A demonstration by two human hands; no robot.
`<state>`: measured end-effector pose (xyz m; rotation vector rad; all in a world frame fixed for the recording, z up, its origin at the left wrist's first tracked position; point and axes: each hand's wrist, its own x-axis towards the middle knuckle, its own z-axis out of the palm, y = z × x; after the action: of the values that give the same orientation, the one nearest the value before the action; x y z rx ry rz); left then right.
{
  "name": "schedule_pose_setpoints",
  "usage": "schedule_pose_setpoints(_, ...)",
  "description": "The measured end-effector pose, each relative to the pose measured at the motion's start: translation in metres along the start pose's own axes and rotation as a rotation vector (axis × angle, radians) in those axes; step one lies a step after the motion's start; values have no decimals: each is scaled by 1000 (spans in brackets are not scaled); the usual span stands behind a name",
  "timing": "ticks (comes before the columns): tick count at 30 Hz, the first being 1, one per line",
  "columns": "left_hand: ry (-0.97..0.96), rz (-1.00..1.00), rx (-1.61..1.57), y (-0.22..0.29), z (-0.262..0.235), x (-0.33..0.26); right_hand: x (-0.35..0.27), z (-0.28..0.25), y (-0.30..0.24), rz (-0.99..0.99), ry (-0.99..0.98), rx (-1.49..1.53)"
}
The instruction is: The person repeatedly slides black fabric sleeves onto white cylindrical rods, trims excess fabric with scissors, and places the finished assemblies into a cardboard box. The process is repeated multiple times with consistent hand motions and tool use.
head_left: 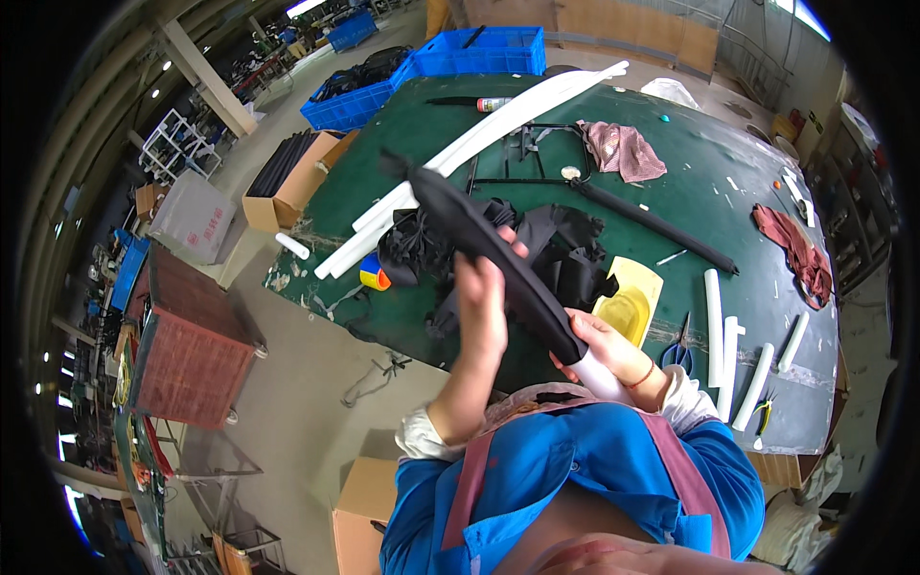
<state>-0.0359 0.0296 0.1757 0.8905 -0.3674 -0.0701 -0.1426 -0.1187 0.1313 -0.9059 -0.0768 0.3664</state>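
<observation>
A black fabric sleeve (508,276) runs slantwise in front of me, its loose far end pointing to the upper left. A white foam tube (599,377) sticks out of its near end, close to my chest. My right hand (613,347) is closed around the sleeve's near edge, where the white tube comes out. Farther up, my left hand (482,292) wraps the middle of the sleeve, slightly smeared by motion. Behind it, a heap of black fabric pieces (565,244) lies on the green table (704,196).
Long white foam tubes (479,139) cross the table's far left, beside a black metal frame (532,180). To the right are a yellow tray (632,297), scissors (678,353), short white tubes (714,326) and yellow-handled pliers (764,419). Blue crates (479,53) stand beyond the table.
</observation>
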Motion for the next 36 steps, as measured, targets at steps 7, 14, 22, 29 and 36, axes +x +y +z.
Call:
schedule_pose_setpoints(7,33,45,109,30,1,25,-6,4,9,21,68,-68)
schedule_pose_setpoints(14,-3,3,159,34,-2,22,-10,0,8,104,42,76)
schedule_pose_setpoints(22,-89,70,286,45,-17,36,-9,-10,27,-206,281,-611)
schedule_pose_setpoints(29,-164,80,118,40,-22,27,-17,-20,27,-135,224,-590)
schedule_pose_setpoints(36,-217,49,69,43,-22,22,-18,-11,24,-180,184,-596)
